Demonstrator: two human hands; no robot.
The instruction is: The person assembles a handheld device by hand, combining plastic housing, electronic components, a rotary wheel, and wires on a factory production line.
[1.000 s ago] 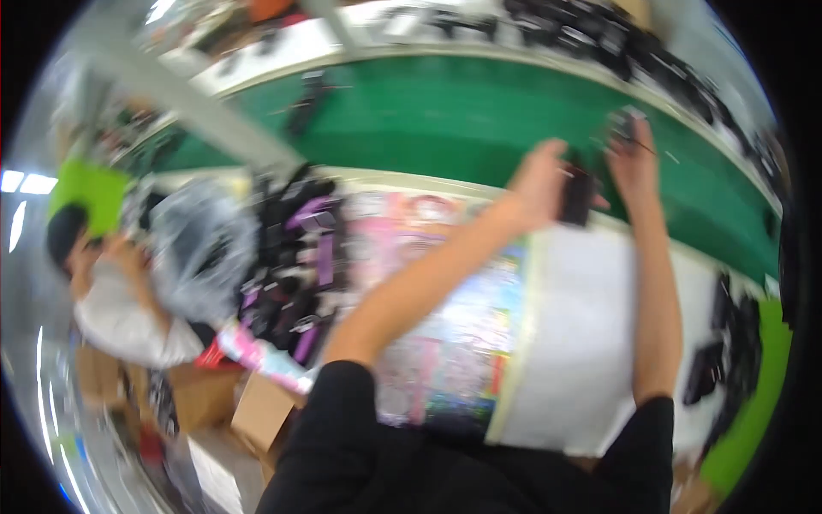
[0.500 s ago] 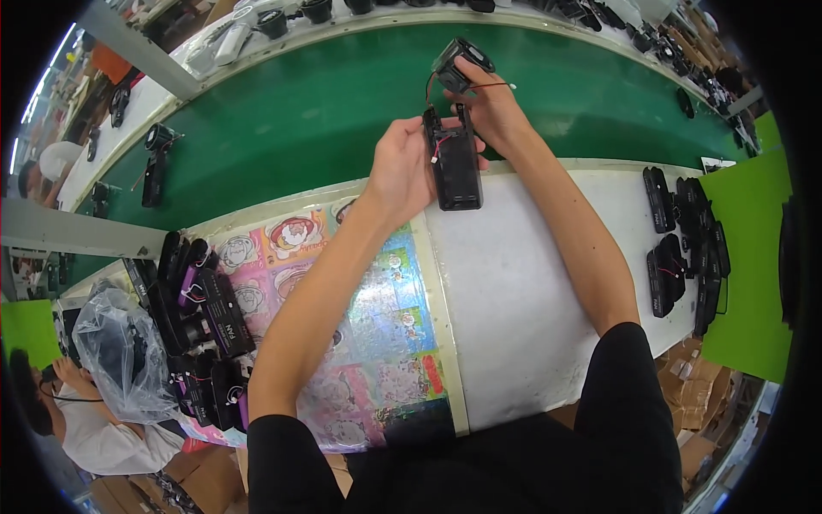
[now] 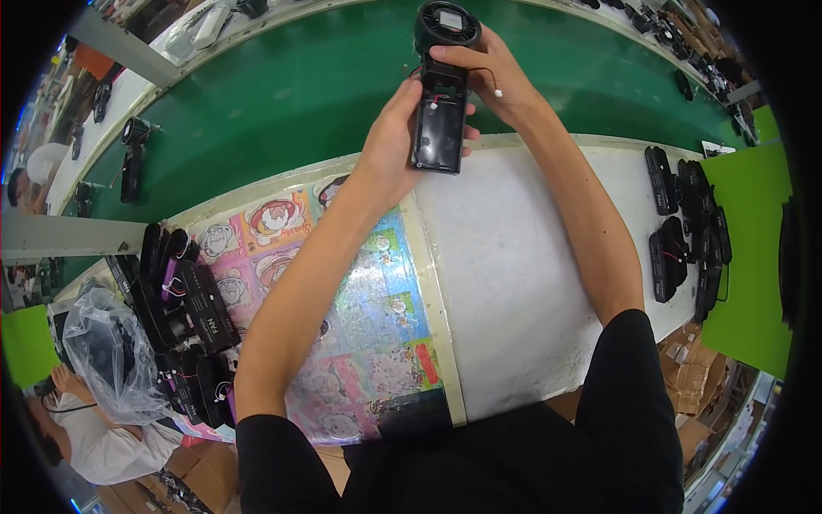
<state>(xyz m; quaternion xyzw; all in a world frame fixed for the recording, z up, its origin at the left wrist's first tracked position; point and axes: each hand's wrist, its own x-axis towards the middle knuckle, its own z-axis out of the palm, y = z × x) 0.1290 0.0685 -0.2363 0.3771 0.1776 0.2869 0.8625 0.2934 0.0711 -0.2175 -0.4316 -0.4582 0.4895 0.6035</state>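
Note:
Over the green belt I hold a black handheld fan in both hands. Its long handle housing [image 3: 439, 137] points toward me, with a thin red wire and a small white plug at its upper end. My left hand [image 3: 392, 141] wraps the handle from the left and below, fingertips showing on its right side. At the far end sits the round fan head [image 3: 447, 26], lined up with the handle. My right hand [image 3: 501, 81] grips it where head and handle meet, thumb across the front. A dark wire with a white plug [image 3: 498, 92] hangs beside the right fingers.
Black and purple fan parts [image 3: 201, 317] are piled at the left, next to a clear plastic bag [image 3: 111, 351]. More black housings [image 3: 664, 248] lie at the right by a green panel [image 3: 745, 257]. Another fan [image 3: 132, 158] rests on the belt [image 3: 282, 103]. A person [image 3: 111, 437] sits at lower left.
The fan head, tilted above the handle before, is now lined up and against its upper end. Both hands and the fan stand slightly higher in the view.

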